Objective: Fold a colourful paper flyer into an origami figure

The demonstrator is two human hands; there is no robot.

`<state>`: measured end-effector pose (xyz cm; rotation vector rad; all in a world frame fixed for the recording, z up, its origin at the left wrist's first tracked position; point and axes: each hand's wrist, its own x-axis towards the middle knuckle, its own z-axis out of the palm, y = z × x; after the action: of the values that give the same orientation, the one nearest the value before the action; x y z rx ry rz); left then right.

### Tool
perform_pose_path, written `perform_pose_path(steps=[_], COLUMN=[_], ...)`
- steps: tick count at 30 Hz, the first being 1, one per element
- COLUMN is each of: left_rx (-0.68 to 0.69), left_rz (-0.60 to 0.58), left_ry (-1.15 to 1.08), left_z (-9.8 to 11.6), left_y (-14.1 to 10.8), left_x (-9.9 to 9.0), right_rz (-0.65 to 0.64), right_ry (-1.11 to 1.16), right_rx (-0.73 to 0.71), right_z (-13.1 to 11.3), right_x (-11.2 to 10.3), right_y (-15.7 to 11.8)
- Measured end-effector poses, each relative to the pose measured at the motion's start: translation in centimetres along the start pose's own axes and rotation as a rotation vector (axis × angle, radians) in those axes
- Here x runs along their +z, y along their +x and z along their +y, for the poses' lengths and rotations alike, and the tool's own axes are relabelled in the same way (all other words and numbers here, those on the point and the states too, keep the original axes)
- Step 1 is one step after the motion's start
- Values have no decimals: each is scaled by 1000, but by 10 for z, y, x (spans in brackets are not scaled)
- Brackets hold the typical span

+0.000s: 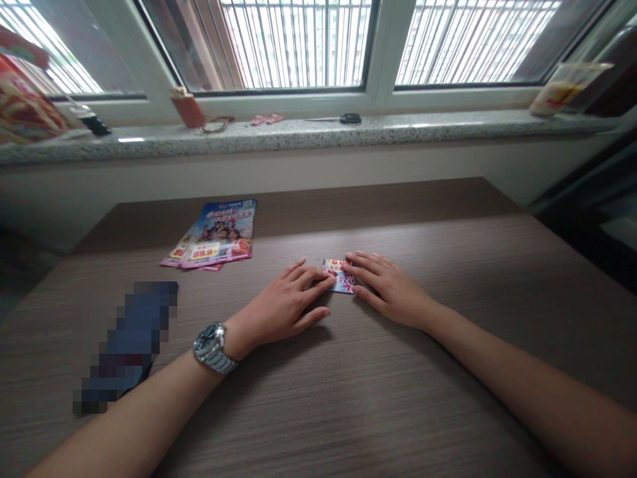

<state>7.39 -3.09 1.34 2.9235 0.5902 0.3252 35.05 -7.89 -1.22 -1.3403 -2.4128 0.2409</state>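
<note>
A small folded piece of printed paper [341,277], pink, white and blue, lies flat on the brown table [318,398]. My left hand [286,299] rests at its left edge, the fingers stretched out and the fingertips touching the paper. From the other side my right hand [385,285] reaches in, fingers spread and fingertips on the paper's right edge. Neither hand grips anything. A silver watch [215,346] is on my left wrist.
Several colourful flyers [219,232] lie overlapped at the back left. Nearer on the left is a dark blue, pixelated object [132,345]. The stone windowsill [408,133] holds scissors [350,119], an orange-brown case [188,108], small pink items [267,119] and a clear bag [557,93].
</note>
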Motion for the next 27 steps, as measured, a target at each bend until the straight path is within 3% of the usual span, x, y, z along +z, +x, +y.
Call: perform_pose_path(steps=[18,27], left_rx=[-144,-121], left_rz=[98,120], left_ry=[148,128], left_z=[0,-3], left_y=[-1,0], left_x=[1,5], right_rz=[1,-25], right_ry=[31,56], right_rx=[-111,-168], right_z=[2,-2], right_x=[2,0], right_y=[-2,-2])
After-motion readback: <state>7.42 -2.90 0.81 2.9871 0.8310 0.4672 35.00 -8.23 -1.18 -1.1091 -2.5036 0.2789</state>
